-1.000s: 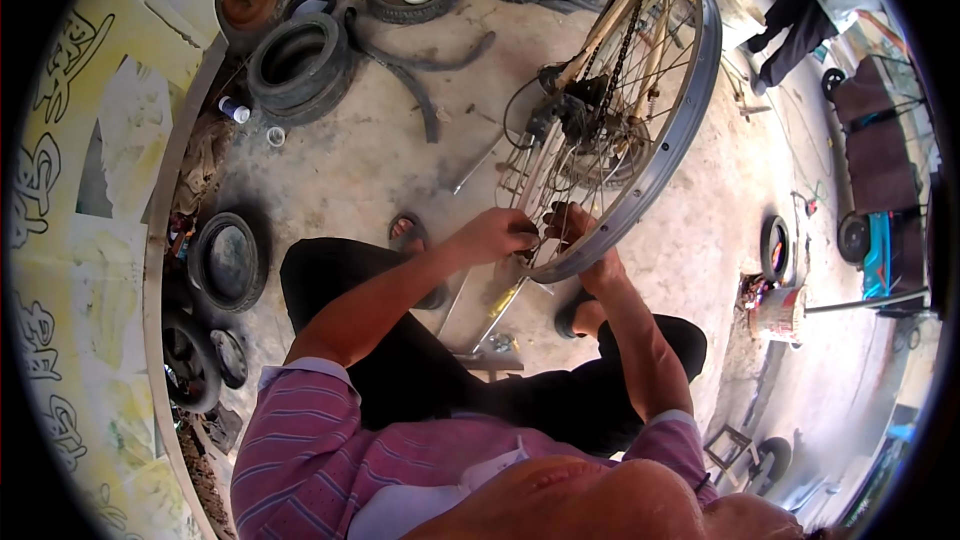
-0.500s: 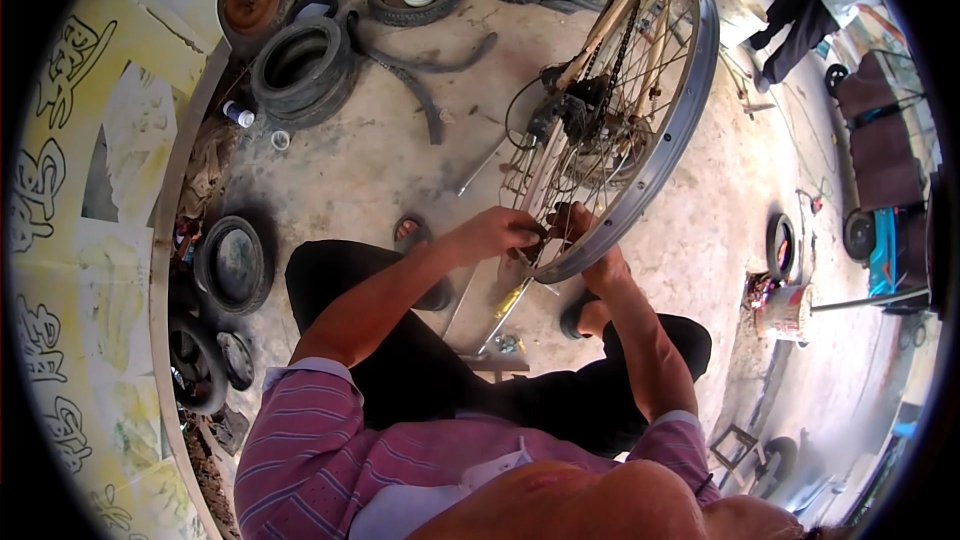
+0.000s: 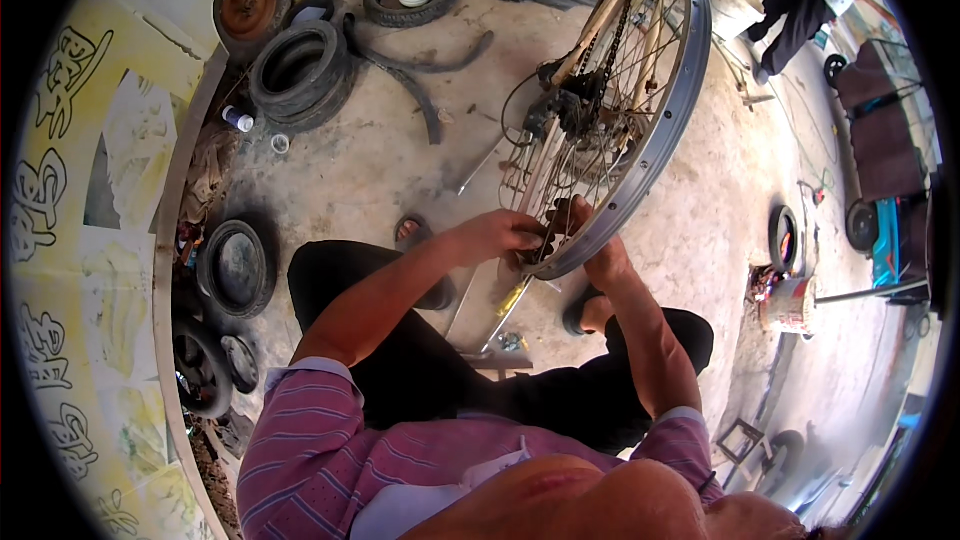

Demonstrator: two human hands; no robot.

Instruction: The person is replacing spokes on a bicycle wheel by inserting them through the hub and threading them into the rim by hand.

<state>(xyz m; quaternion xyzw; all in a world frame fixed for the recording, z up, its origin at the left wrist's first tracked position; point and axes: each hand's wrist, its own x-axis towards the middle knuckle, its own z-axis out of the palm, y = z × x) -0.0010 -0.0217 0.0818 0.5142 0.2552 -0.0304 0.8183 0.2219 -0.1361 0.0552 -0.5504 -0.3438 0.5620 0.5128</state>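
While the bicycle wheel (image 3: 690,60) stands in its cream frame (image 3: 597,28), the left hand (image 3: 518,231) meets its lower end, the right hand (image 3: 608,264) partly behind the rim (image 3: 664,148); how closed either grip is, I can't tell.

So it's a spoked bike wheel (image 3: 612,140), with a dull grey metal rim (image 3: 660,152) that has small dark holes dotted along its outer face. It's up on edge at a lean — the near end sits down between the left hand (image 3: 508,233) and right hand (image 3: 603,265), the rest rises ahead of them, off to the right. The right hand reaches past the rim toward the spokes; left fingertips are right by them — can't tell if touching.
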